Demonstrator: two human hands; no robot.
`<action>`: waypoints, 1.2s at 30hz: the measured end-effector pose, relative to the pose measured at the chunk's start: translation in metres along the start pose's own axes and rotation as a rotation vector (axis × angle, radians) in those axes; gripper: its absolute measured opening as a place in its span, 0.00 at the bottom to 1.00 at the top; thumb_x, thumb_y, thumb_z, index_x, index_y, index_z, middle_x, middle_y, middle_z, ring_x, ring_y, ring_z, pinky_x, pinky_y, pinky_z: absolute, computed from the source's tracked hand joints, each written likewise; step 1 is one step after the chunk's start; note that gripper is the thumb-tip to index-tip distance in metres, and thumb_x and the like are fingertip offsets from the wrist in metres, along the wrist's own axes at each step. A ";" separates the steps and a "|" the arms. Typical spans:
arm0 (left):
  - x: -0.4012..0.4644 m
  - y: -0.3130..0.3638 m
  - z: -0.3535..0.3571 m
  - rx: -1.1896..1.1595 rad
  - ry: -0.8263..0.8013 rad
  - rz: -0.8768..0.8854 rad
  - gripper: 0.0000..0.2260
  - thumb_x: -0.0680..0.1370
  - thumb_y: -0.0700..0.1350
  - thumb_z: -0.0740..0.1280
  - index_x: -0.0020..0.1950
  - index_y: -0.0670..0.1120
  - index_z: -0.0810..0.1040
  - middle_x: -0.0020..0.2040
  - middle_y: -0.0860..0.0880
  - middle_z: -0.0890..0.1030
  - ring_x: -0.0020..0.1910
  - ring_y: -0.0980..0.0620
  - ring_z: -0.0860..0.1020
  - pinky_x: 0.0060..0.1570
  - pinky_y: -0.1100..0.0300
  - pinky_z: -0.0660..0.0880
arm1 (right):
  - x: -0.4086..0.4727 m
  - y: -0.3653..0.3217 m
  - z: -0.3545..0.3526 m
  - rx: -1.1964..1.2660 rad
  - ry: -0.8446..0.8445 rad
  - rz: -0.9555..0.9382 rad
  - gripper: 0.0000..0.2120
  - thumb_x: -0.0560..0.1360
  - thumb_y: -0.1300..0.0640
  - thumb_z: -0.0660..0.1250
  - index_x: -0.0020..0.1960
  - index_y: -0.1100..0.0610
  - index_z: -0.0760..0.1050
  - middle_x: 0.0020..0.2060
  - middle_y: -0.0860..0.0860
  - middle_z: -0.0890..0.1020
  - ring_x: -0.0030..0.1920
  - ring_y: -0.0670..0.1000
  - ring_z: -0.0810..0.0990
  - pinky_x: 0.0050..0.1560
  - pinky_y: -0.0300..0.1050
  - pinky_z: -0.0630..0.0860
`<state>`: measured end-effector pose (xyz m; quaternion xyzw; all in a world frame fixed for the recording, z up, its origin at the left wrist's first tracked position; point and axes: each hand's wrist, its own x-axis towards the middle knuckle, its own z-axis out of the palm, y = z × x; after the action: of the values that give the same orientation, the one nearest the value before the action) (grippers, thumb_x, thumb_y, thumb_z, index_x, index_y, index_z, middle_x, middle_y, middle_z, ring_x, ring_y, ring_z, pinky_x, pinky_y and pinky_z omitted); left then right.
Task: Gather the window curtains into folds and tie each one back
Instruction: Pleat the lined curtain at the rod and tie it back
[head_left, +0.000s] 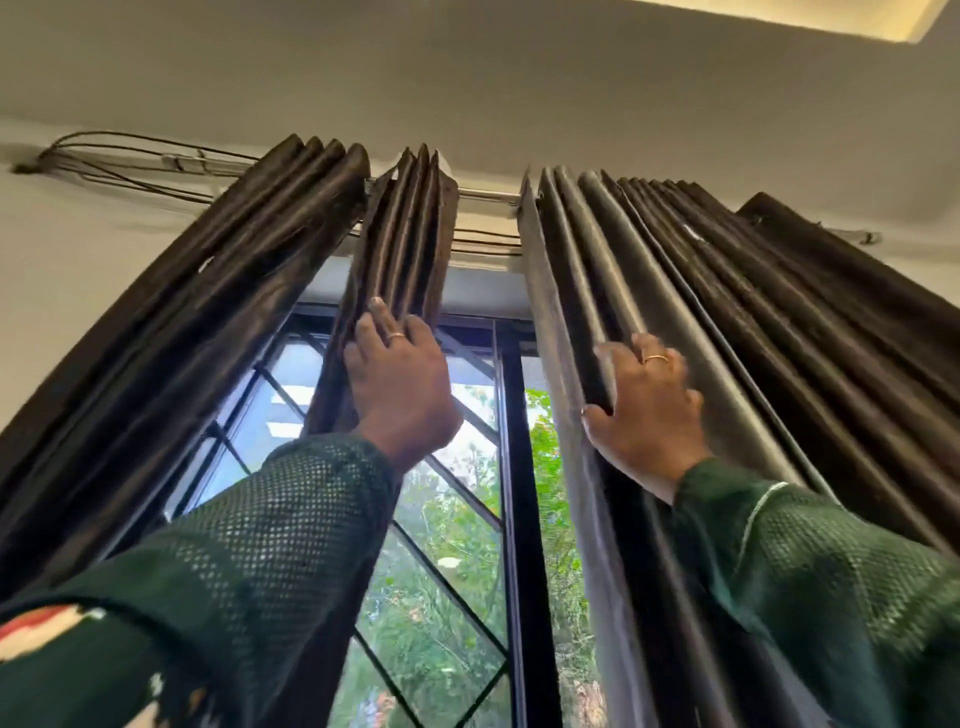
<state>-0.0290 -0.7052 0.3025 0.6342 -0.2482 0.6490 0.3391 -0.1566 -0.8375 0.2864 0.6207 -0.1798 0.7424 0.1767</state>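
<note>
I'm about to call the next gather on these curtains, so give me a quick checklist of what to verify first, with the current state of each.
1. Left hand has a grip on the narrow dark brown pleated curtain section: ok, fingers reach into its folds.
2. Right hand has a grip on the wide dark curtain at its inner edge: ok, thumb hooked around a fold.
3. Folds stacked evenly: ok on the narrow section, looser on the wide curtain.
4. Curtains hang from the silver metal rod: ok.
5. Tie-back within reach: cannot tell, none in view.
6. Any curtain tied yet: cannot tell, lower parts out of view.
</note>
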 end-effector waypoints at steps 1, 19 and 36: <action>0.000 0.008 0.000 -0.014 0.032 0.042 0.30 0.74 0.47 0.62 0.72 0.40 0.56 0.75 0.36 0.51 0.72 0.38 0.53 0.68 0.45 0.55 | 0.001 0.009 -0.003 0.004 0.016 0.009 0.28 0.73 0.55 0.65 0.71 0.51 0.60 0.72 0.54 0.58 0.72 0.57 0.55 0.66 0.57 0.62; -0.019 0.124 0.045 -1.003 -0.496 -0.153 0.51 0.65 0.63 0.72 0.74 0.36 0.50 0.71 0.40 0.64 0.69 0.43 0.65 0.67 0.50 0.66 | -0.018 0.162 -0.036 0.070 -0.613 0.244 0.25 0.75 0.48 0.64 0.65 0.61 0.64 0.57 0.55 0.74 0.56 0.55 0.75 0.45 0.44 0.74; -0.042 0.135 0.037 -1.340 -0.824 0.054 0.36 0.75 0.67 0.35 0.60 0.50 0.75 0.55 0.51 0.78 0.50 0.54 0.77 0.63 0.61 0.67 | -0.015 0.087 0.010 1.099 -0.582 0.262 0.23 0.76 0.38 0.58 0.56 0.53 0.80 0.52 0.53 0.84 0.50 0.48 0.82 0.47 0.40 0.78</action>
<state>-0.1080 -0.8255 0.2778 0.4777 -0.7077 0.0815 0.5140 -0.1877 -0.9188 0.2693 0.7700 0.1122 0.5427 -0.3162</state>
